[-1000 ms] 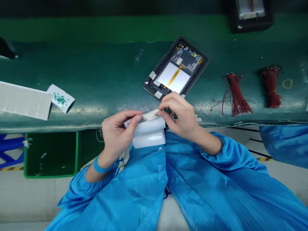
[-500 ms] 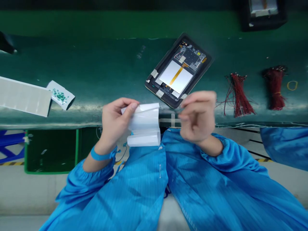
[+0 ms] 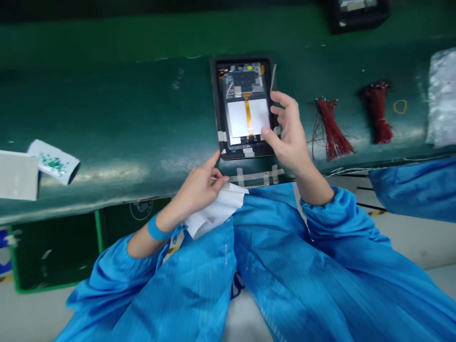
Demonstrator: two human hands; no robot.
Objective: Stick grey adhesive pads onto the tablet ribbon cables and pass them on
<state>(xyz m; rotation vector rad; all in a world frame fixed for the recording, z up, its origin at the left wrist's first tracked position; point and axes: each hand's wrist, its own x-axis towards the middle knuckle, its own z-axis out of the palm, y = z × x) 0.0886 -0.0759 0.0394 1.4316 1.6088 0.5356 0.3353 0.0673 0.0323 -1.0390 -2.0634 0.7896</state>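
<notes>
A tablet [image 3: 244,111] lies on the bench with its inside facing up, showing a circuit board, a white battery and an orange flat cable. My left hand [image 3: 201,190] pinches a glossy white sheet [image 3: 217,209] below it, index finger stretched to the tablet's lower left corner. At the tablet's right edge is my right hand [image 3: 288,130], fingers apart, its thumb over the lower right of the battery. A thin pale strip [image 3: 273,77] sticks up at that hand's index fingertip; whether it clings there is unclear.
Bundles of dark red wires [image 3: 333,128] and a yellow rubber band [image 3: 400,107] lie to the right, beside a silvery bag [image 3: 441,97]. At left are a white piece with green bits [image 3: 53,161] and a pale box [image 3: 17,175]. Tape strips [image 3: 256,176] line the bench edge above a green bin [image 3: 53,285].
The tablet has turned from slanted to nearly upright. My right hand has moved up to its right edge and opened. My left hand has lowered the white sheet, its index finger reaching the tablet.
</notes>
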